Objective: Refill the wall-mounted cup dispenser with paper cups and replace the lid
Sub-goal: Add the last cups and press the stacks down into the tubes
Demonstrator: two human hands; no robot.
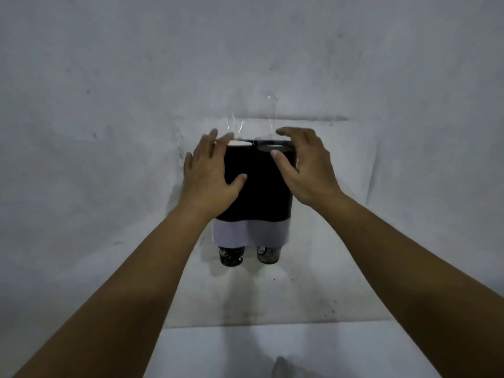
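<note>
A black wall-mounted cup dispenser (259, 184) with a grey lower band (261, 230) hangs on the wall. Two dark printed paper cups poke out below it, a left cup (231, 256) and a right cup (268, 255). A white cup rim (239, 143) shows at its top left; a dark opening (272, 147) sits at the top right. My left hand (210, 173) rests flat on the dispenser's left side, thumb on the front. My right hand (302, 165) curls over the top right corner, thumb on the front. A faint clear plastic piece (253, 118) glints above the top.
A pale, stained wall (109, 77) fills the view. A lighter panel (327, 268) lies behind and below the dispenser, ending in an edge (272, 324) near the bottom. A small grey shape (283, 362) shows at the lower edge.
</note>
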